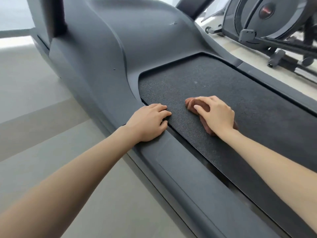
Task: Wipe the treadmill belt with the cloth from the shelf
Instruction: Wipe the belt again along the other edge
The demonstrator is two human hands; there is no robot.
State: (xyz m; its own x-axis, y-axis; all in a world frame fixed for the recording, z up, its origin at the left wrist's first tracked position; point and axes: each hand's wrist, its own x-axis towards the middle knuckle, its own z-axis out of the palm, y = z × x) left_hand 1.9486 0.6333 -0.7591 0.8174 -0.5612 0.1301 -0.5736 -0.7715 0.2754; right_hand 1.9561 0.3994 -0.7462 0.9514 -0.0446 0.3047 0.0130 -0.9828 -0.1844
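Note:
The treadmill's black textured belt (pixel 214 79) runs from the centre to the lower right. A bunched reddish-brown cloth (pixel 193 103) lies on the belt near its front end. My right hand (pixel 215 114) lies on top of the cloth and grips it, thumb wrapped over its near side; most of the cloth is hidden under the palm. My left hand (pixel 149 121) rests on the grey side rail (pixel 180 169), its fingertips reaching onto the belt's left edge, holding nothing.
The grey motor cover (pixel 120 45) rises ahead of the belt, with an upright post (pixel 53 16) at the far left. An elliptical machine (pixel 274 23) stands on the pale floor to the right. Grey floor (pixel 42 117) lies to the left.

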